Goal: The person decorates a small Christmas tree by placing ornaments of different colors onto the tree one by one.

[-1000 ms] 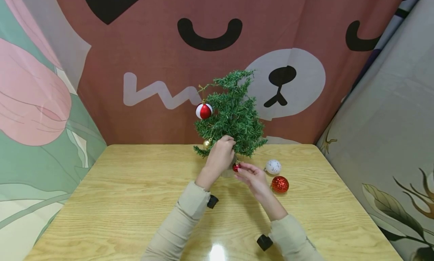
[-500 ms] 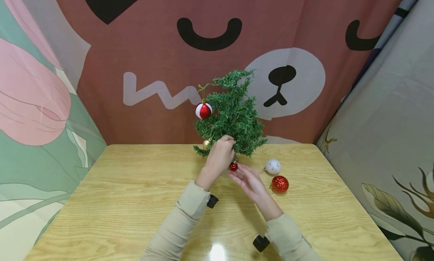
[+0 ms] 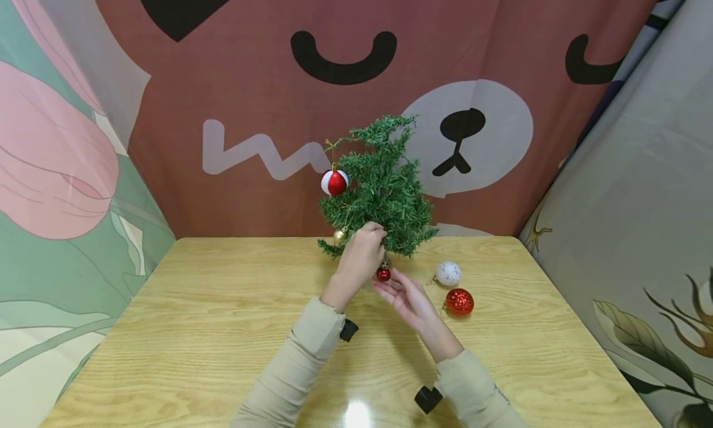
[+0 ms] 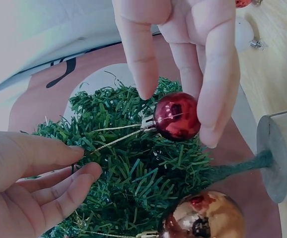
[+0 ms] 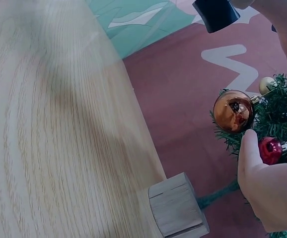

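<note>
A small green artificial Christmas tree stands at the back of the table. My left hand is at its lower front; in the left wrist view its thumb and fingers pinch a branch tip, right where a gold string loop ends. From that loop hangs a small shiny red bauble. Around the bauble my right hand has its fingers straight, fingertips right at its side. A copper-coloured bauble hangs close by, hidden in the head view.
On the tree's left hang a red-and-white bauble and a small gold bauble. A white bauble and a glittery red bauble lie on the table to the right. The tree's round wooden base shows below.
The right hand's fingers have loosened from the small red bauble, which now hangs slightly further left. That hand has shifted a little left too; the left hand stays in place.
</note>
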Available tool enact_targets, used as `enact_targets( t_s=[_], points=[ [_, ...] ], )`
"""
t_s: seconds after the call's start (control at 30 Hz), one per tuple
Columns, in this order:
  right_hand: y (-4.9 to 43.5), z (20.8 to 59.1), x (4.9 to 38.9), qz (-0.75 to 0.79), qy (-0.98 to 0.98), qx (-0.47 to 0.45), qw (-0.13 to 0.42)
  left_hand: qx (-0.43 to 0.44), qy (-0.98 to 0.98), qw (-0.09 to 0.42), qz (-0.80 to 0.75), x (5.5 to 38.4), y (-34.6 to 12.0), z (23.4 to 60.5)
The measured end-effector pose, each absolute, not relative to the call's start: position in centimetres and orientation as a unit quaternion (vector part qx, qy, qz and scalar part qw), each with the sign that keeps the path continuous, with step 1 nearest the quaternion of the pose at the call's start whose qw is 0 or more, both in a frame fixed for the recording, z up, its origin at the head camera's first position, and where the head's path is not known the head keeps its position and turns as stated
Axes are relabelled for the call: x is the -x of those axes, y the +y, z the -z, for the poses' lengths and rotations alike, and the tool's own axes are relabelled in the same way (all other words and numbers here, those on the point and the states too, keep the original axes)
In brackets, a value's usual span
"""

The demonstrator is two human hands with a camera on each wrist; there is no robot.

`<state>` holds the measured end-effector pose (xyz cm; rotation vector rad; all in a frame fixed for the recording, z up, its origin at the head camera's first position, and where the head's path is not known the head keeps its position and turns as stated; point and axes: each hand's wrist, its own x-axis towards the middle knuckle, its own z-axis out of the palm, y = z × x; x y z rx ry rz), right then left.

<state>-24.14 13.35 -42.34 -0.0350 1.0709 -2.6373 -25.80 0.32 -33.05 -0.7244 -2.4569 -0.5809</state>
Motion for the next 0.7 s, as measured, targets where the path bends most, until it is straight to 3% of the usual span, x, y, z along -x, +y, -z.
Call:
enact_targets(
  t_s=[0.7],
  points=[
    [14.22,42.85,23.9,0.903,0.408,0.004,0.134,0.273,-0.9,0.269,0.209,25.5,0.23,33.04]
  ],
)
